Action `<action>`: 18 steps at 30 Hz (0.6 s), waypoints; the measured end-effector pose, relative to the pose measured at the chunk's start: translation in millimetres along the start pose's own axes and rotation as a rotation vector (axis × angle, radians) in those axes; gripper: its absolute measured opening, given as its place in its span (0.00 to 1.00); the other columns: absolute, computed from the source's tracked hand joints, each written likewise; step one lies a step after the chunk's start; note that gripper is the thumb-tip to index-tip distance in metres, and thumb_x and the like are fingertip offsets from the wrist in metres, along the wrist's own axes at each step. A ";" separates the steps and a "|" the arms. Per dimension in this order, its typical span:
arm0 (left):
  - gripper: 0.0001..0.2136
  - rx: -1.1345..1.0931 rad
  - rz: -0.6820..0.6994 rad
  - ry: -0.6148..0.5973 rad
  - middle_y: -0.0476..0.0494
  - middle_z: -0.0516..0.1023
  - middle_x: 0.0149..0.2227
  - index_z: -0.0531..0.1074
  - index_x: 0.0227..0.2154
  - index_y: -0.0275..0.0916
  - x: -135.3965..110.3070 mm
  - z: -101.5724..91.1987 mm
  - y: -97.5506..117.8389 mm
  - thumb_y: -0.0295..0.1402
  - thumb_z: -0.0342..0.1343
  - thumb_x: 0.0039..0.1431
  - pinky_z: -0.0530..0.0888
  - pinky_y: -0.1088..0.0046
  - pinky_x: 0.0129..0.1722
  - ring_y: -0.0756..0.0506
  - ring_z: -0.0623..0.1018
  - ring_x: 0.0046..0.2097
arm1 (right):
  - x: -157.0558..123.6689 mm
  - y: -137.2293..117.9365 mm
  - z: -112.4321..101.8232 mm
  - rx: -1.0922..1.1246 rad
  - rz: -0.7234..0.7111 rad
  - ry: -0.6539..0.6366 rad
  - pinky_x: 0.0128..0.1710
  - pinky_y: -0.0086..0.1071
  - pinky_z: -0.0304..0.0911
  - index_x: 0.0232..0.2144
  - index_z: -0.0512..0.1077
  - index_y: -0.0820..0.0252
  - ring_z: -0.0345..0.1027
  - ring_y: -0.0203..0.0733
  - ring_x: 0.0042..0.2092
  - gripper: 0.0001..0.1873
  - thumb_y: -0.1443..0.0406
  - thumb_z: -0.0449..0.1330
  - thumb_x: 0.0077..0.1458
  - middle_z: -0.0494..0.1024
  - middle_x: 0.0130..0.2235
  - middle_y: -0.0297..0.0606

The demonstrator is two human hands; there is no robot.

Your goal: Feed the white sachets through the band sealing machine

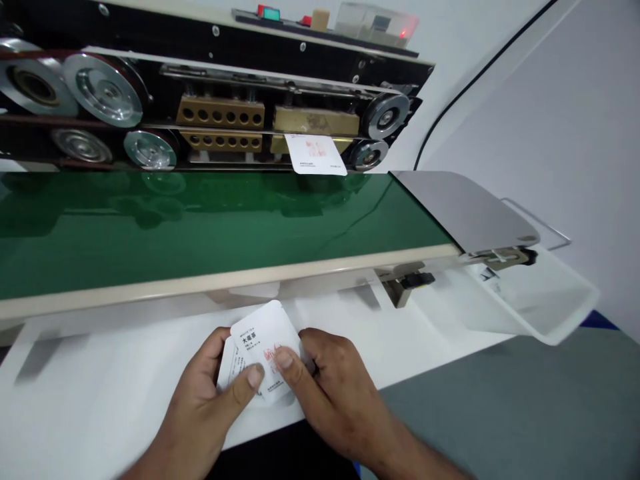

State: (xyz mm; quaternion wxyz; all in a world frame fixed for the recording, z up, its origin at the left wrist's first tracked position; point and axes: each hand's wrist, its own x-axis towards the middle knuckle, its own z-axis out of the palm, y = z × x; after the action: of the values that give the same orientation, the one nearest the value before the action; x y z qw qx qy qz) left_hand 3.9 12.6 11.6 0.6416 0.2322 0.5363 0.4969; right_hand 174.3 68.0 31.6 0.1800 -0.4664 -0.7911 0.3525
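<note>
White packet (fingers covering some print) partly hides another packet.

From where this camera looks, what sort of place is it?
Probably a packing workshop: a green conveyor belt lies before a machine with brass-coloured blocks, one printed white packet sits by them, and the left hand and right hand hold similar packets.

Packets before conveyor belt, bin right
</note>
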 end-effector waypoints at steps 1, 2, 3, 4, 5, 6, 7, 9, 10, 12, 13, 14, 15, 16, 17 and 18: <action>0.19 0.007 -0.004 0.003 0.49 0.82 0.35 0.67 0.43 0.42 -0.1 -0.1 0.5 0.43 0.65 0.53 0.75 0.73 0.33 0.49 0.78 0.32 | -0.7 0.1 -0.8 -0.033 -0.018 -0.003 0.26 0.29 0.44 0.22 0.59 0.64 0.54 0.33 0.25 0.29 0.50 0.46 0.71 0.64 0.24 0.36; 0.18 0.020 -0.010 0.003 0.49 0.83 0.35 0.67 0.42 0.42 -0.4 -0.2 1.1 0.43 0.65 0.54 0.75 0.73 0.33 0.49 0.78 0.32 | -1.1 0.1 -2.4 -0.059 -0.028 -0.003 0.26 0.30 0.44 0.22 0.60 0.64 0.54 0.33 0.25 0.29 0.51 0.45 0.71 0.64 0.25 0.36; 0.17 0.037 -0.012 0.002 0.49 0.83 0.36 0.67 0.41 0.43 -0.8 -0.4 1.7 0.43 0.64 0.54 0.75 0.73 0.32 0.48 0.78 0.32 | -1.1 -0.1 -4.4 -0.070 -0.030 0.011 0.27 0.30 0.45 0.23 0.61 0.64 0.55 0.34 0.26 0.29 0.51 0.45 0.71 0.65 0.25 0.37; 0.17 0.052 -0.013 -0.002 0.49 0.83 0.36 0.67 0.40 0.43 -1.3 -0.6 2.3 0.44 0.64 0.54 0.75 0.72 0.32 0.48 0.78 0.32 | -0.6 -0.7 -6.7 -0.056 -0.030 0.038 0.28 0.30 0.47 0.25 0.63 0.64 0.56 0.35 0.27 0.27 0.51 0.47 0.71 0.66 0.27 0.37; 0.16 0.063 -0.013 -0.009 0.49 0.82 0.35 0.68 0.40 0.42 -1.9 -0.7 2.7 0.44 0.64 0.54 0.76 0.72 0.33 0.47 0.78 0.32 | 0.3 -1.5 -8.8 -0.015 -0.028 0.073 0.29 0.30 0.50 0.27 0.66 0.64 0.58 0.36 0.29 0.25 0.52 0.48 0.70 0.67 0.29 0.38; 0.16 0.069 -0.017 -0.023 0.49 0.82 0.35 0.68 0.40 0.42 -2.4 -0.8 3.0 0.44 0.64 0.53 0.75 0.72 0.33 0.47 0.78 0.33 | 1.6 -2.7 -10.6 0.046 -0.022 0.103 0.31 0.30 0.52 0.32 0.68 0.64 0.60 0.37 0.31 0.22 0.52 0.51 0.68 0.69 0.31 0.38; 0.16 0.072 -0.022 -0.043 0.49 0.82 0.35 0.70 0.39 0.42 -2.8 -0.9 3.2 0.44 0.64 0.53 0.75 0.72 0.33 0.47 0.78 0.33 | 3.0 -4.1 -11.8 0.115 -0.019 0.115 0.32 0.29 0.54 0.36 0.69 0.64 0.61 0.37 0.33 0.20 0.52 0.53 0.67 0.69 0.34 0.39; 0.16 0.073 -0.023 -0.080 0.48 0.82 0.34 0.71 0.38 0.41 -3.0 -1.3 3.0 0.44 0.65 0.53 0.74 0.73 0.34 0.47 0.78 0.33 | 5.7 -6.9 -12.7 0.238 -0.015 0.090 0.33 0.29 0.57 0.38 0.69 0.64 0.62 0.37 0.34 0.18 0.53 0.55 0.66 0.69 0.36 0.38; 0.15 0.072 -0.025 -0.090 0.48 0.82 0.33 0.71 0.37 0.41 -2.8 -1.9 2.8 0.44 0.65 0.53 0.74 0.73 0.34 0.47 0.77 0.33 | 6.7 -8.0 -12.5 0.287 -0.006 0.065 0.33 0.28 0.57 0.36 0.68 0.64 0.61 0.36 0.34 0.18 0.53 0.55 0.66 0.69 0.35 0.38; 0.15 0.080 -0.031 -0.086 0.49 0.81 0.32 0.71 0.36 0.41 -1.5 -3.2 1.8 0.45 0.64 0.53 0.74 0.73 0.34 0.48 0.76 0.33 | 7.6 -9.2 -11.6 0.387 0.024 0.030 0.32 0.27 0.57 0.33 0.66 0.64 0.61 0.35 0.33 0.19 0.53 0.54 0.67 0.68 0.33 0.37; 0.15 0.091 -0.030 -0.085 0.49 0.80 0.31 0.71 0.36 0.41 -0.7 -3.9 0.7 0.45 0.64 0.53 0.73 0.73 0.34 0.47 0.75 0.33 | 7.5 -9.3 -11.0 0.447 0.045 0.025 0.31 0.27 0.57 0.33 0.65 0.64 0.61 0.35 0.32 0.20 0.52 0.54 0.67 0.68 0.32 0.37; 0.15 0.105 -0.029 -0.094 0.49 0.80 0.30 0.71 0.35 0.41 0.2 -4.4 -1.0 0.46 0.64 0.53 0.73 0.73 0.35 0.47 0.75 0.33 | 7.2 -9.3 -10.4 0.516 0.074 0.019 0.30 0.26 0.57 0.34 0.65 0.64 0.60 0.34 0.31 0.20 0.51 0.55 0.67 0.68 0.32 0.37; 0.16 0.123 -0.025 -0.113 0.49 0.80 0.30 0.71 0.35 0.41 1.0 -4.6 -3.5 0.47 0.64 0.53 0.72 0.72 0.35 0.47 0.75 0.33 | 6.7 -9.3 -9.7 0.594 0.097 0.008 0.30 0.25 0.57 0.35 0.64 0.64 0.60 0.34 0.31 0.21 0.50 0.55 0.66 0.68 0.32 0.36; 0.16 0.137 -0.019 -0.137 0.49 0.80 0.29 0.72 0.36 0.42 1.8 -4.5 -6.8 0.48 0.64 0.52 0.72 0.72 0.35 0.47 0.75 0.33 | 6.0 -9.6 -8.8 0.674 0.116 0.001 0.29 0.25 0.58 0.36 0.64 0.64 0.60 0.34 0.30 0.22 0.49 0.56 0.66 0.67 0.31 0.36; 0.17 0.142 -0.021 -0.156 0.48 0.80 0.30 0.72 0.36 0.42 2.6 -4.0 -10.9 0.49 0.64 0.51 0.72 0.72 0.35 0.46 0.75 0.33 | 5.0 -10.1 -7.6 0.748 0.134 -0.005 0.29 0.24 0.57 0.36 0.63 0.64 0.59 0.33 0.30 0.23 0.48 0.57 0.65 0.67 0.31 0.36; 0.18 0.136 -0.026 -0.172 0.48 0.80 0.29 0.73 0.35 0.42 3.5 -3.3 -15.6 0.50 0.65 0.49 0.72 0.71 0.35 0.45 0.76 0.33 | 3.8 -10.9 -6.0 0.813 0.148 -0.009 0.28 0.23 0.57 0.36 0.62 0.64 0.59 0.33 0.30 0.24 0.47 0.58 0.64 0.66 0.30 0.35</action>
State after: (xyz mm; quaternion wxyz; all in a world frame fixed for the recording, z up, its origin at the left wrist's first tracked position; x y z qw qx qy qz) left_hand 6.7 8.7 -4.0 0.6743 0.3101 0.5147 0.4292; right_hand 169.4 70.2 43.5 0.3203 -0.4115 -0.5525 0.6503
